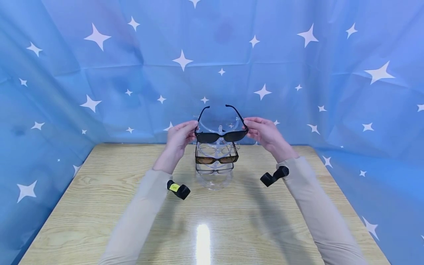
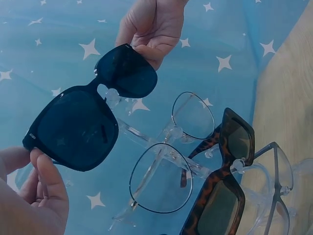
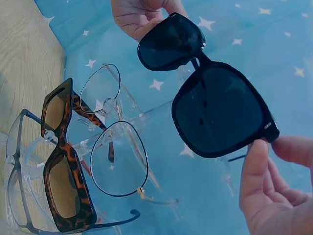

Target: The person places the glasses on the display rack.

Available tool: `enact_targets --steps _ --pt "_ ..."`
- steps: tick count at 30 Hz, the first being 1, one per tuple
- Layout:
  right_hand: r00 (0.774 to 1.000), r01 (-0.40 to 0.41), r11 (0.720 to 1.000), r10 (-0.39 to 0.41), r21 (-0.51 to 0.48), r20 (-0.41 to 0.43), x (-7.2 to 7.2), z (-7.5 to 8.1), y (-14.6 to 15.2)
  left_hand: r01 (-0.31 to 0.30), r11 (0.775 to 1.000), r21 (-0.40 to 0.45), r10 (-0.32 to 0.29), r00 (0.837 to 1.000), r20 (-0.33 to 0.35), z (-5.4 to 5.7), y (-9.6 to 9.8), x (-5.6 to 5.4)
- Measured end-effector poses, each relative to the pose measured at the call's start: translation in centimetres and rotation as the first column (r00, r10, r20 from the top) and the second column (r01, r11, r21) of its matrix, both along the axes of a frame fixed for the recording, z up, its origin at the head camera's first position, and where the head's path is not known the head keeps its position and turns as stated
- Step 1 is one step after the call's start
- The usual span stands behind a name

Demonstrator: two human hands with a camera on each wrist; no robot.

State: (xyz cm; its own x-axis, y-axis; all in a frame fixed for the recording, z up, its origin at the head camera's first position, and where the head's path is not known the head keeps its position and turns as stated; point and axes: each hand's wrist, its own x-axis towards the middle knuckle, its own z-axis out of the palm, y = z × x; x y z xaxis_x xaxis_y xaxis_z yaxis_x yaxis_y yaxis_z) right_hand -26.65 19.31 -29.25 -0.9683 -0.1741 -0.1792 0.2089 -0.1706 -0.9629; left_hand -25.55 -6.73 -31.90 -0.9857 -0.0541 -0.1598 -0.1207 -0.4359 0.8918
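Nearest the person is the bare front of the wooden table (image 1: 212, 228), with a bright spot of light on it. Two arms in beige sleeves (image 1: 139, 217) reach over it, each with a small black camera (image 1: 178, 189) at the wrist.

Farther in, on the table, stands the clear rack (image 1: 213, 182). It is the landmark here. On its low step sit clear-framed glasses (image 1: 214, 170). Above those sit brown glasses (image 1: 216, 159). Higher again is a thin wire pair (image 1: 218, 150).

Just above the rack's top step, the dark glasses (image 1: 221, 136) are held up in the air; whether they touch the rack cannot be told. The left hand (image 1: 180, 137) pinches the left end of the frame, and the right hand (image 1: 263, 132) pinches the right end. Both hands are equally near. The frame's long side runs left to right between the hands. The dark lenses face the person, and the two side arms point away, over the rack, toward the back.

Behind the rack hangs a blue cloth (image 1: 298, 73) with white stars.
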Motion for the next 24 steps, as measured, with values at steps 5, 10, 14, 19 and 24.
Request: enact_targets --steps 5,10,14,19,24 --pt "1.000 0.015 0.999 -0.014 -0.033 0.008 -0.4 -0.4 0.0 -0.029 0.999 -0.027 0.030 1.000 0.009 -0.4 0.2 -0.4" --pt "0.999 0.037 0.999 -0.037 -0.028 0.009 -0.6 -0.7 -0.1 -0.038 0.998 -0.051 0.039 0.999 0.018 -0.9 0.3 -0.7" --pt "0.999 0.046 0.998 -0.046 -0.036 0.008 -0.6 -0.9 -0.2 -0.043 0.998 -0.051 0.044 0.999 0.020 -1.0 0.4 -0.8" --pt "0.999 0.043 0.999 -0.043 -0.030 0.008 -0.7 -1.0 -0.1 -0.043 0.998 -0.043 0.044 0.999 0.025 -0.9 0.5 -1.0" --pt "0.999 0.047 0.999 -0.047 -0.015 0.018 -0.7 -1.1 -0.1 -0.031 0.999 -0.042 0.032 0.999 0.028 -0.9 0.4 -1.1"
